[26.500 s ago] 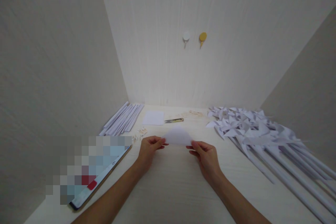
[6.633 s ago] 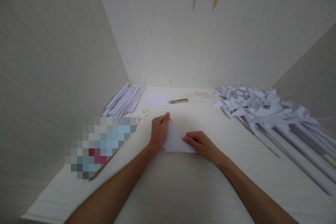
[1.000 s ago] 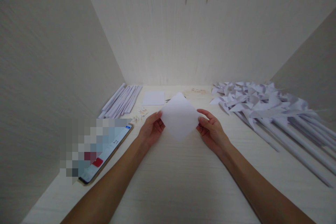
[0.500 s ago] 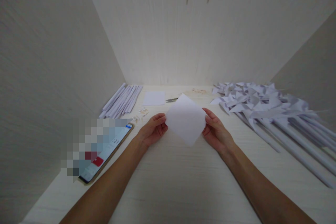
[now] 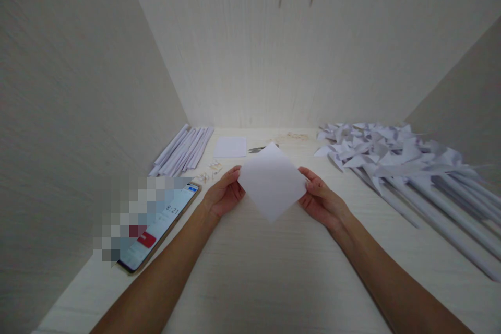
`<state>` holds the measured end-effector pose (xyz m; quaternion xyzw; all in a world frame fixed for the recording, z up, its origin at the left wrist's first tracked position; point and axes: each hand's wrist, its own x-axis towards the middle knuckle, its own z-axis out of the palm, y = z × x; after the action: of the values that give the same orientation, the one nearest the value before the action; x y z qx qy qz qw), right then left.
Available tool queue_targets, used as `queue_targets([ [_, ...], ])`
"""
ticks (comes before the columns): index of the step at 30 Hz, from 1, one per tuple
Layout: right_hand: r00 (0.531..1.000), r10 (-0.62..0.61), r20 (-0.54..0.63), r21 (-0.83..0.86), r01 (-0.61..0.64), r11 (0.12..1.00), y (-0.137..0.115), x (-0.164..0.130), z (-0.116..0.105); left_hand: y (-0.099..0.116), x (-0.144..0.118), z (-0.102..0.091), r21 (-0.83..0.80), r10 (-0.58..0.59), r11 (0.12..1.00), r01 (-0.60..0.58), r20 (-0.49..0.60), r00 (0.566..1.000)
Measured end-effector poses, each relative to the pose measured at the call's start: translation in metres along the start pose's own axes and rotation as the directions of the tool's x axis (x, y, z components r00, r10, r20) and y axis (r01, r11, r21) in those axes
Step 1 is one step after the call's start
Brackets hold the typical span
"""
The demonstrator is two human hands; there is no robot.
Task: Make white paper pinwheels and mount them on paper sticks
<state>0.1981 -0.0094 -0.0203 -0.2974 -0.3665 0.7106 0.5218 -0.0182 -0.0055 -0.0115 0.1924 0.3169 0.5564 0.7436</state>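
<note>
A square white sheet of paper (image 5: 273,182) is held up over the table, turned so one corner points toward me. My left hand (image 5: 226,192) pinches its left corner between thumb and fingers. At the opposite corner, my right hand (image 5: 321,195) grips the paper the same way. Behind the sheet lies a pair of scissors (image 5: 258,149), its handles partly hidden by the paper. To the left of the scissors rests a flat stack of white square paper (image 5: 230,146).
Rolled paper sticks (image 5: 183,151) lie at the back left, with small pale pieces (image 5: 211,171) nearby. A phone (image 5: 160,227) sits beside my left forearm. Several paper pinwheels (image 5: 391,151) are heaped on the right. Brownish bits (image 5: 296,136) lie near the back wall.
The paper has shifted slightly left and turned a little, its near corner now further left. Both hands keep hold of it.
</note>
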Motion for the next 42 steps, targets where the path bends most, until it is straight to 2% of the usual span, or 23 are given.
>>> queue_targets([
  [4,1.0,-0.002,-0.01,0.056,0.003,0.998,-0.001,-0.001,-0.001,-0.001,-0.001,0.0,0.04,-0.009,0.999,0.006,0.076,0.997],
  [10,0.987,0.001,-0.16,0.154,0.024,0.988,0.001,0.002,-0.009,-0.002,-0.002,0.004,0.107,-0.044,0.994,0.031,0.121,0.992],
  [13,0.976,-0.002,-0.22,0.185,0.044,0.982,0.002,0.004,-0.012,-0.003,0.001,0.004,0.159,-0.02,0.987,0.002,0.11,0.994],
  [18,0.96,0.061,-0.274,0.301,0.026,0.953,0.001,0.005,-0.009,-0.008,0.004,0.004,0.287,0.019,0.956,-0.062,0.153,0.988],
  [25,0.978,0.039,-0.206,0.376,0.042,0.926,0.002,0.006,-0.014,-0.009,0.004,0.004,0.343,0.085,0.927,-0.149,0.193,0.977],
  [33,0.98,0.032,-0.194,0.369,0.043,0.928,-0.001,0.005,-0.014,-0.009,0.003,0.002,0.38,0.065,0.912,-0.155,0.237,0.969],
  [38,0.988,0.093,-0.123,0.327,-0.048,0.944,-0.002,0.003,-0.005,-0.01,0.002,0.005,0.371,0.118,0.904,-0.213,0.262,0.958],
  [42,0.986,0.158,-0.05,0.3,-0.136,0.944,-0.003,-0.002,0.008,-0.01,0.002,0.007,0.367,0.182,0.894,-0.258,0.228,0.957],
])
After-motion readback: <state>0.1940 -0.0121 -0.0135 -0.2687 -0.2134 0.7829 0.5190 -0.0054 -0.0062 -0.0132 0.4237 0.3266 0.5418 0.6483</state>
